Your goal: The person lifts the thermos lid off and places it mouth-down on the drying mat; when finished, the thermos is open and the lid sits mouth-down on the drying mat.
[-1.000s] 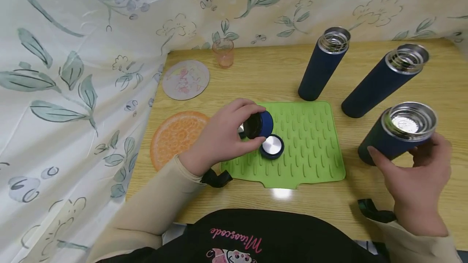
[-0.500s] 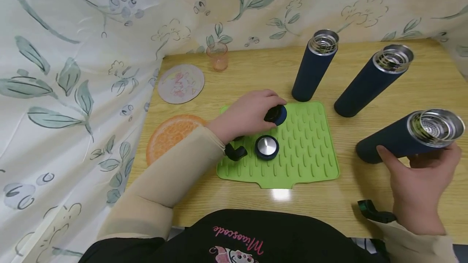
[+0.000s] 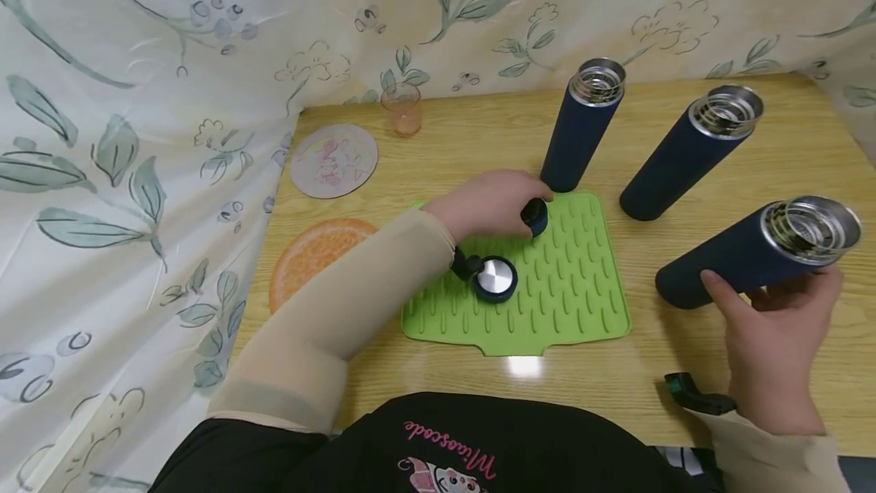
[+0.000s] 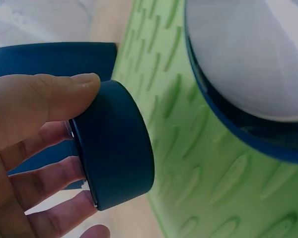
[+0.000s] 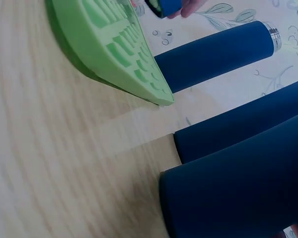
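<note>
My left hand [image 3: 503, 204] pinches a dark blue bottle lid [image 4: 116, 146] between thumb and fingers, over the far part of the green ridged mat [image 3: 582, 287]. A second lid [image 3: 496, 278] with a silver disc on top lies on the mat, close to my left wrist. My right hand [image 3: 780, 333] grips the side of a dark blue thermos bottle [image 3: 739, 253], with its thumb at the near side. That bottle's steel mouth is uncovered. In the right wrist view the same bottle [image 5: 238, 183] fills the lower right corner, and most of my right hand is out of sight.
Two more lidless navy thermos bottles stand behind: one thermos [image 3: 582, 128] at the mat's far edge, another thermos [image 3: 687, 154] farther right. On the left lie an orange-slice mat [image 3: 315, 253] and a round printed coaster [image 3: 334, 160]. A pink cup [image 3: 402, 109] stands by the back curtain.
My left hand has carried the lid rightward and away from me across the mat. The bottle in my right hand shifted right, then slightly back; the view has drifted a little.
</note>
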A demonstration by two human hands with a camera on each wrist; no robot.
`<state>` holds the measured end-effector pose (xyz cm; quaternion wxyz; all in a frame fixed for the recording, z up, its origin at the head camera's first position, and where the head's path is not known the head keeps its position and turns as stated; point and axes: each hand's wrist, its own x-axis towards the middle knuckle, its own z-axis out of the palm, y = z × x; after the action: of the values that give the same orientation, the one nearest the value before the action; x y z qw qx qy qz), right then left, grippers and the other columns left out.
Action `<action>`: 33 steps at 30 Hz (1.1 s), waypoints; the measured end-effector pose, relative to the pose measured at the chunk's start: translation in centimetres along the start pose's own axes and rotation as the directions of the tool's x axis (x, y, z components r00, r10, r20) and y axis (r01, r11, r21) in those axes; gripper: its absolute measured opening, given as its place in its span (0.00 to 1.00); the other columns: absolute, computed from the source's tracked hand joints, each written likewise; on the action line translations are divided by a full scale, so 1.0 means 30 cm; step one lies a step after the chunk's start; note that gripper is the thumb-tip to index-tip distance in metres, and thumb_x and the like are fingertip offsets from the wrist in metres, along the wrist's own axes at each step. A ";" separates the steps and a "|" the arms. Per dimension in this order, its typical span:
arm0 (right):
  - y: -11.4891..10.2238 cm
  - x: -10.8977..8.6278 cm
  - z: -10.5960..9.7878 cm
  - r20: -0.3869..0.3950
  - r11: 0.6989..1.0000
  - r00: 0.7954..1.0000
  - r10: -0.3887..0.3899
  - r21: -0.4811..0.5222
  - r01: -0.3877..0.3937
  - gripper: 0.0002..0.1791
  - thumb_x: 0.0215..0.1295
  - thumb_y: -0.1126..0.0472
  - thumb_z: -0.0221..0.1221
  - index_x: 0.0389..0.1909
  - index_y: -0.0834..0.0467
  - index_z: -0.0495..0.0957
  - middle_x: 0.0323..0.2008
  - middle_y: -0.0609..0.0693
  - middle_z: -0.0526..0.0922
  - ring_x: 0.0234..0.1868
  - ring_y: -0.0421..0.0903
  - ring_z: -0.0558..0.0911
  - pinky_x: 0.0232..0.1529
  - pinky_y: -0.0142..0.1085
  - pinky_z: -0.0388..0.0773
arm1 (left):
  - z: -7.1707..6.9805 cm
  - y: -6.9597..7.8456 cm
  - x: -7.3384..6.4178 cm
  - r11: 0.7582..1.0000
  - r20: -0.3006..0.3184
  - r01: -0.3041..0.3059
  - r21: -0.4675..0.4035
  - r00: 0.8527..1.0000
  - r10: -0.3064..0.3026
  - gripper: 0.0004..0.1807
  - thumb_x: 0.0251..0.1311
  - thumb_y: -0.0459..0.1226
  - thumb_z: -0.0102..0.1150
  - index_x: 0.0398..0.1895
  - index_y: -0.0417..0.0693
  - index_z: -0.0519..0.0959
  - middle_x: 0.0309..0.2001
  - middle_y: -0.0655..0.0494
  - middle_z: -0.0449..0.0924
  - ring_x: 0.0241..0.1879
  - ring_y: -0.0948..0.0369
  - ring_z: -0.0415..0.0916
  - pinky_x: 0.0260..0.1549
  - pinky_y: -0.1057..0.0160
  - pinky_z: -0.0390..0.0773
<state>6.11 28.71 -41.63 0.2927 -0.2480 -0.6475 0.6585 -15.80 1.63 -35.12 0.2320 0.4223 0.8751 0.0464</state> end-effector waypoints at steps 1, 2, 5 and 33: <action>0.004 -0.003 0.000 0.000 1.000 1.000 -0.002 0.005 0.002 0.56 0.58 0.84 0.70 0.82 0.47 0.60 0.79 0.48 0.69 0.79 0.48 0.70 0.82 0.40 0.61 | 0.005 -0.002 0.012 1.000 0.011 0.000 0.003 1.000 0.000 0.36 0.72 0.47 0.72 0.82 0.58 0.74 0.79 0.59 0.74 0.78 0.60 0.71 0.75 0.60 0.71; 0.007 -0.005 0.000 -0.001 1.000 1.000 -0.001 -0.002 0.001 0.55 0.59 0.84 0.70 0.82 0.47 0.60 0.79 0.48 0.69 0.79 0.48 0.70 0.81 0.40 0.61 | 0.010 -0.003 0.022 1.000 0.022 0.001 0.008 1.000 -0.001 0.36 0.72 0.47 0.72 0.81 0.58 0.74 0.79 0.59 0.75 0.78 0.60 0.71 0.75 0.60 0.71; 0.011 -0.012 0.000 0.002 0.999 1.000 -0.004 -0.039 0.004 0.55 0.60 0.82 0.71 0.83 0.46 0.60 0.79 0.48 0.69 0.79 0.48 0.70 0.80 0.39 0.62 | 0.022 -0.004 0.049 0.999 0.057 0.005 0.031 0.998 -0.006 0.36 0.71 0.50 0.72 0.81 0.57 0.74 0.78 0.59 0.76 0.76 0.59 0.72 0.75 0.60 0.72; -0.021 -0.052 0.049 -0.219 0.968 0.943 -0.249 -0.099 0.232 0.40 0.67 0.73 0.67 0.74 0.60 0.57 0.71 0.51 0.66 0.70 0.44 0.67 0.64 0.29 0.65 | -0.116 0.002 -0.324 0.997 -0.264 -0.070 -0.007 0.962 0.066 0.32 0.80 0.51 0.62 0.83 0.54 0.72 0.75 0.56 0.78 0.75 0.56 0.74 0.77 0.54 0.71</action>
<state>6.22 26.56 -41.02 0.4349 -0.2519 -0.6577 0.5611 -12.12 -5.33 -28.45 0.1154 0.4403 0.8826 0.1173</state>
